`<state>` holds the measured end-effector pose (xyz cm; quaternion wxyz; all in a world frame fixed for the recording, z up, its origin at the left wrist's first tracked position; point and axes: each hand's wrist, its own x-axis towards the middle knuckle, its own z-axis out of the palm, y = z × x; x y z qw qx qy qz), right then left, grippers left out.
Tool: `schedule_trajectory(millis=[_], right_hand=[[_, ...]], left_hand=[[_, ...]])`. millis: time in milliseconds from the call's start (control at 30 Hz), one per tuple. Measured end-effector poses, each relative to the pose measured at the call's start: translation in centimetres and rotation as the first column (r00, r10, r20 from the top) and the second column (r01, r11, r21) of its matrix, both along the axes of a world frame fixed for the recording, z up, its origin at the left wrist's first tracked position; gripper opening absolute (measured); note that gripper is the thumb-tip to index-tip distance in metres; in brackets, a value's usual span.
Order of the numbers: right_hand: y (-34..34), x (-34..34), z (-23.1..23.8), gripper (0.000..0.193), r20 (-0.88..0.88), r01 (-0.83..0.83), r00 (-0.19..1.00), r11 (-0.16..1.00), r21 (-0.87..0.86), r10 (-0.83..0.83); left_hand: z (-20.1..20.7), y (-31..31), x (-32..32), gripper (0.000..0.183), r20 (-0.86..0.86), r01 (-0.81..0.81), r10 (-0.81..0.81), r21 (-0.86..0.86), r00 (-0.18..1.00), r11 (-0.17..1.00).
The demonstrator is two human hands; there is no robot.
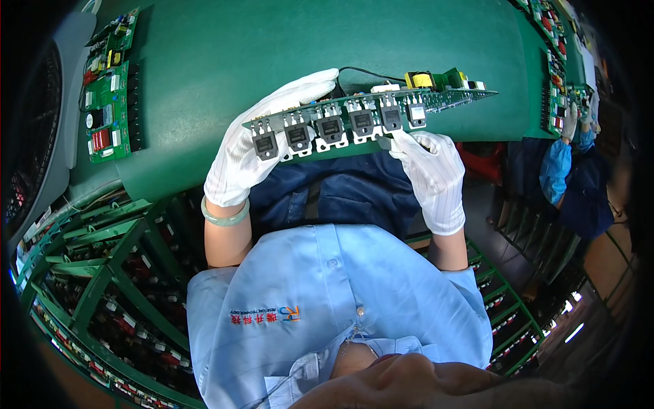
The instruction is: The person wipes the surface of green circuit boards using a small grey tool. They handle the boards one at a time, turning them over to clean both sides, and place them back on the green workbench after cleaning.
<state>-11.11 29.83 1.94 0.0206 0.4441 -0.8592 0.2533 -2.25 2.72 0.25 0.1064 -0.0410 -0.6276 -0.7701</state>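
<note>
A green circuit board (310,112) is tilted up over the near edge of the table, with a row of black transistors (330,129) hanging along the edge facing me. My left hand (238,157), in a white glove, grips the board's left end. Its fingers stretch behind the board and the thumb is partly hidden below. My right hand (432,167), gloved too, has its fingers curled, and its fingertips meet at the bottom of a transistor (391,118) toward the right. A small greyish bit shows at those fingertips, too small to name. Yellow-wrapped coil (419,80) and black wire stand on the board's far side.
Other populated boards lie on the green table (327,41) at the left (109,112) and right (555,85). A grey fan (41,129) stands at far left. Green racks (102,266) holding boards flank me. Another person's blue sleeve (555,167) shows at right.
</note>
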Motion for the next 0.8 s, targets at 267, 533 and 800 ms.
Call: schedule_trajectory(millis=[267, 533, 800], right_hand=[[0.0, 0.0, 0.2, 0.041, 0.007, 0.011, 1.0, 1.0, 0.015, -0.011], [-0.3, 0.0, 0.4, 0.04, 0.013, 0.026, 1.0, 1.0, 0.012, -0.026], [-0.1, 0.1, 0.3, 0.037, 0.036, 0.013, 0.999, 1.0, 0.016, -0.013]], left_hand=[[-0.1, 0.0, 0.0, 0.056, 0.015, 0.002, -0.002, 0.02, 1.0, 1.0], [-0.9, -0.2, 0.0, 0.057, -0.018, 0.009, -0.009, -0.023, 1.0, 1.0], [-0.6, -0.1, -0.1, 0.06, -0.01, 0.011, -0.011, -0.031, 1.0, 0.999]])
